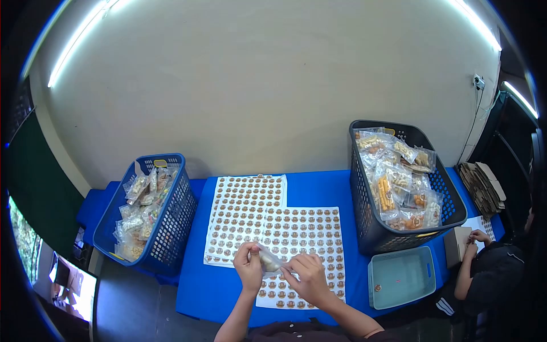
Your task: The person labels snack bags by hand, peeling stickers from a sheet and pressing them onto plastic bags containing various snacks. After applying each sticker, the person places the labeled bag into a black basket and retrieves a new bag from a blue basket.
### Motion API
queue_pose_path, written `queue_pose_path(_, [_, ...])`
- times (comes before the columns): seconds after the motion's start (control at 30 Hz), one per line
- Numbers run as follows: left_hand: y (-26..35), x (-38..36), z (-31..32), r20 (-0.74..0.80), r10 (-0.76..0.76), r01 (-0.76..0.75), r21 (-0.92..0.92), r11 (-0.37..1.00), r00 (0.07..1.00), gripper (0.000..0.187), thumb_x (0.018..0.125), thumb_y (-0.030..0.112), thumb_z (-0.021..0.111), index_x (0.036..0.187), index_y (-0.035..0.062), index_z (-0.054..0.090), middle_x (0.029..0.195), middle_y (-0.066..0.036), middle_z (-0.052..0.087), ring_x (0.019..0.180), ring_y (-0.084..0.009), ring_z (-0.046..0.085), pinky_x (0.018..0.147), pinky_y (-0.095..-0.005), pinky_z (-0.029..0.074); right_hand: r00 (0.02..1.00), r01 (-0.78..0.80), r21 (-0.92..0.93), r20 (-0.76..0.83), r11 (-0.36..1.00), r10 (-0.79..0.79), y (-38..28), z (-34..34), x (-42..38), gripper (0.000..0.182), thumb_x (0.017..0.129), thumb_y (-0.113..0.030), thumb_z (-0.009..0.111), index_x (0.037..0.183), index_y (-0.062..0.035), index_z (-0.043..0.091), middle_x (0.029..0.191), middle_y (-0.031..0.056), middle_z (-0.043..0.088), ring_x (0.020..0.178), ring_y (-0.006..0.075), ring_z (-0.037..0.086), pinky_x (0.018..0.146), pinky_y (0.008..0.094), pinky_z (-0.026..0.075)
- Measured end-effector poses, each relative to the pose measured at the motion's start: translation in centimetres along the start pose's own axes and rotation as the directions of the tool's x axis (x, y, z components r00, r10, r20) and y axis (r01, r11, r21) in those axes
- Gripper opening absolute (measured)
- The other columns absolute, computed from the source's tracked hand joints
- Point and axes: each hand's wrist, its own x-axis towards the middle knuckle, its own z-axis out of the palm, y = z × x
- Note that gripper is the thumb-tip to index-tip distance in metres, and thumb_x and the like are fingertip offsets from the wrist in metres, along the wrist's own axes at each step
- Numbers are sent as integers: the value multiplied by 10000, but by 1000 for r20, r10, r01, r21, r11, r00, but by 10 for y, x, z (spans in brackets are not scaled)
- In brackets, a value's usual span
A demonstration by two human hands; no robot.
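A small clear plastic bag (269,262) with pale pieces inside is held up between both hands, over the sticker sheets. My left hand (248,265) pinches its left edge, fingers closed. On the other side my right hand (307,277) grips the bag's right end, fingers bent and pressed together. Beneath them lies a front sheet of round brown stickers (307,228), partly covered by my hands. Another sticker sheet (242,199) lies behind it to the left, on the blue tablecloth (319,191).
At left stands a blue basket (185,199) of filled snack bags. A dark basket (364,228) at right holds more. Near the right front sits a pale green tray (399,279). Flattened cardboard (484,185) lies farther right, beside a co-worker (490,273) handling something small.
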Motion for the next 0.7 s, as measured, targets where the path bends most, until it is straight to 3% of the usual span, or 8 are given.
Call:
queue_pose_path(0.1, [-10,-1,2,-34,96,-93,77,993,995,227,870,168,489,722,-4,510,664,-26,504,604,-77,435,558,-219,358,1000,-6,27,12,1000,5,0,3,-5,108,714,-119,618,796,-73,564,728,40,519,687,195,503,653,308,349])
queue_pose_path(0.2, [-3,2,2,-45,-71,66,-116,991,996,236,885,207,457,718,43,479,649,-17,470,580,-85,408,607,-232,375,996,-83,162,40,983,78,1,1,-9,261,737,-144,618,971,-63,537,836,70,522,727,182,516,684,296,372])
queue_pose_path(0.23, [-4,8,2,-18,-211,186,-395,899,977,231,887,217,448,720,59,470,647,-12,461,575,-89,403,634,-240,381,988,-156,294,45,943,150,2,1,-12,335,748,-154,616,1048,-61,502,884,81,518,747,174,521,698,296,382])
queue_pose_path(0.33, [-17,25,-5,269,-436,412,-868,276,859,186,883,224,426,752,107,486,645,8,460,599,-106,425,757,-301,395,902,-415,556,145,720,407,26,17,-39,443,795,-153,583,1177,-46,386,1036,106,463,794,149,516,710,283,416])
queue_pose_path(0.47, [-52,20,2,713,-149,597,-667,-446,685,165,868,201,435,786,105,542,654,2,497,639,-103,468,774,-318,381,546,-735,678,616,-28,568,47,46,-81,364,880,-179,452,1196,-30,350,983,109,523,802,152,541,707,279,449])
queue_pose_path(0.5, [-51,14,8,737,-154,605,-640,-475,659,170,869,193,432,776,102,541,655,1,500,642,-103,472,772,-315,380,424,-771,593,750,-231,508,47,47,-86,345,889,-185,434,1187,-26,362,965,109,539,798,156,548,712,279,451])
queue_pose_path(0.6, [-50,1,27,808,-37,629,-486,-607,588,192,876,221,422,841,90,557,720,-11,544,733,-122,523,825,-330,370,571,-604,617,777,-505,265,38,35,-91,280,892,-172,416,1099,12,452,888,102,582,765,161,570,709,280,461])
queue_pose_path(0.7, [-39,-9,23,720,-459,692,-670,-268,520,292,880,304,407,1010,73,529,870,-48,572,917,-166,524,900,-364,339,563,-637,709,696,-303,445,52,26,-91,238,867,-149,458,992,43,523,877,102,595,746,162,580,706,288,466])
